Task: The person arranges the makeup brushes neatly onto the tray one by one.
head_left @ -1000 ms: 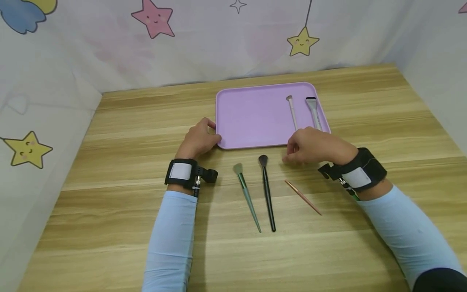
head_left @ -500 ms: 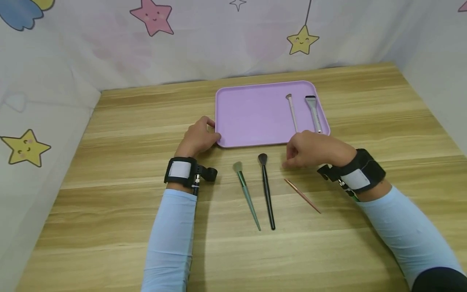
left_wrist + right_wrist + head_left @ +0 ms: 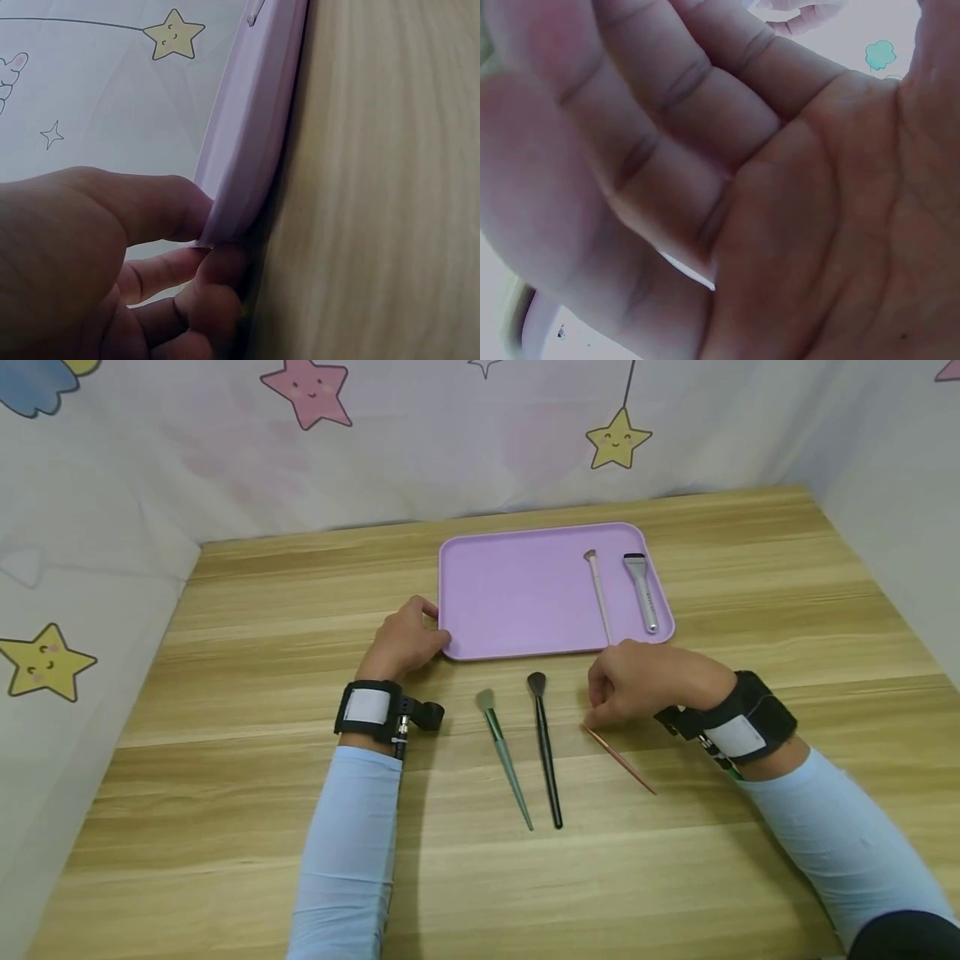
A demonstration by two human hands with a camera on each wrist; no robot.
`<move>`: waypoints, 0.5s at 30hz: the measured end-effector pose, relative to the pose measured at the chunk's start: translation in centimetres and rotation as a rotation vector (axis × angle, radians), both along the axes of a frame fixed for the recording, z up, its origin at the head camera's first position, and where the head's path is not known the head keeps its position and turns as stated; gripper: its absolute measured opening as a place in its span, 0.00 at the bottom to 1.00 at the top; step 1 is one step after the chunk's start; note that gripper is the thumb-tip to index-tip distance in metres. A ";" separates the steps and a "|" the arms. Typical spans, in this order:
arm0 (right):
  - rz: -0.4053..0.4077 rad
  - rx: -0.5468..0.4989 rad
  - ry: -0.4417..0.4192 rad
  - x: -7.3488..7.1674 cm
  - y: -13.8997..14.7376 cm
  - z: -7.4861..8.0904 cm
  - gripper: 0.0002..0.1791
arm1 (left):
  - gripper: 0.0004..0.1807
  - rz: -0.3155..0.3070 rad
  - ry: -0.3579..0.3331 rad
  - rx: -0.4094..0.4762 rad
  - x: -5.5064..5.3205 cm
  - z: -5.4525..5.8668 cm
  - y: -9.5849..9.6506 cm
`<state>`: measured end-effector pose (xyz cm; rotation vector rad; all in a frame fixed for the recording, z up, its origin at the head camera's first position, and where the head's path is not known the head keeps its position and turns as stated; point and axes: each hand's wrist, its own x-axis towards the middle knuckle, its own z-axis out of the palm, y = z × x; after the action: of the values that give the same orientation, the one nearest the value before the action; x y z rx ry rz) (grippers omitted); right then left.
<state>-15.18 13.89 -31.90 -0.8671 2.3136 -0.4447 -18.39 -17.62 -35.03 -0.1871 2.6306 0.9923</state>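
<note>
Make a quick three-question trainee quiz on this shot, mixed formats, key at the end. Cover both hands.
1. True or false: the left hand grips the purple tray at its near left corner.

2. Multiple choice: how many brushes lie on the tray?
A) one
B) two
C) four

3. Fill in: the green brush, the black brush and a ____ lie off the tray, the last of them nearest the right hand.

Key:
1. True
2. B
3. copper-coloured stick
</note>
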 end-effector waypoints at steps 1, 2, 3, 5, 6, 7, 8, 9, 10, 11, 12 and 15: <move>0.001 0.003 -0.006 0.0 0.0 0.0 0.13 | 0.25 0.001 -0.002 0.002 0.0 0.0 0.0; 0.005 0.010 -0.012 0.1 0.0 -0.1 0.13 | 0.25 0.003 -0.004 0.005 0.0 -0.1 0.0; 0.011 0.016 -0.017 0.1 0.0 -0.1 0.13 | 0.25 0.004 -0.005 0.006 0.0 -0.1 0.0; 0.025 0.025 -0.026 0.2 0.0 -0.2 0.14 | 0.25 0.005 -0.006 0.006 0.0 -0.1 0.0; 0.031 0.032 -0.028 0.3 0.0 -0.2 0.14 | 0.26 0.004 -0.004 0.004 0.0 -0.2 0.0; 0.037 0.037 -0.028 0.3 0.0 -0.3 0.14 | 0.26 0.003 -0.003 0.001 0.0 -0.2 0.0; 0.042 0.040 -0.030 0.4 0.0 -0.3 0.14 | 0.26 0.002 -0.002 -0.003 0.0 -0.2 0.0; 0.045 0.044 -0.032 0.5 0.0 -0.3 0.15 | 0.26 0.000 -0.001 -0.006 0.1 -0.2 0.0; 0.047 0.046 -0.037 0.5 0.0 -0.3 0.15 | 0.26 -0.001 0.001 -0.007 0.0 -0.2 -0.1; 0.046 0.051 -0.045 0.6 -0.1 -0.3 0.14 | 0.26 -0.002 0.003 -0.008 0.0 -0.2 -0.1; 0.045 0.056 -0.053 0.7 -0.1 -0.3 0.14 | 0.26 -0.003 0.005 -0.010 0.0 -0.1 -0.1; 0.043 0.075 -0.074 0.9 -0.3 -0.4 0.13 | 0.26 -0.005 0.008 -0.008 0.0 0.0 -0.1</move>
<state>-14.25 13.57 -32.30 -0.8486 2.2255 -0.3634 -18.40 -17.70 -35.05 -0.1785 2.6410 0.9831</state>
